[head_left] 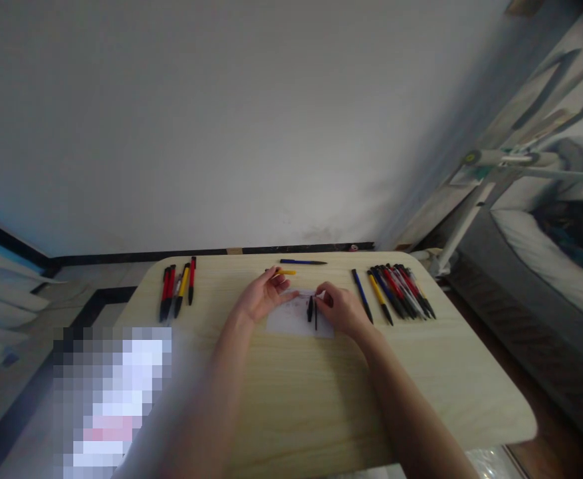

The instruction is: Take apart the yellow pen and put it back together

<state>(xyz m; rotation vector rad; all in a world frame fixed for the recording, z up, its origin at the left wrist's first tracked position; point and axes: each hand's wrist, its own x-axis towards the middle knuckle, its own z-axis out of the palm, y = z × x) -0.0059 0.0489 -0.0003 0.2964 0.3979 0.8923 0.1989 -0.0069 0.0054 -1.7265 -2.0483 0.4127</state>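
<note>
My left hand point(264, 296) and my right hand point(338, 307) meet over a small white sheet of paper point(291, 322) in the middle of a pale wooden table point(321, 399). Between the fingertips of both hands I hold a thin pale pen part point(305, 293); it is too small to make out. A short black pen piece point(310, 309) and a thin black refill point(316, 317) lie on the paper by my right hand. A yellow pen piece point(285, 272) lies just beyond my left hand.
Several red, black and yellow pens point(177, 287) lie in a row at the table's left. A larger row of mixed pens point(395, 287) lies at the right. A blue pen point(302, 262) rests by the far edge. A white lamp stand point(470, 213) and a bed point(545, 266) are at right.
</note>
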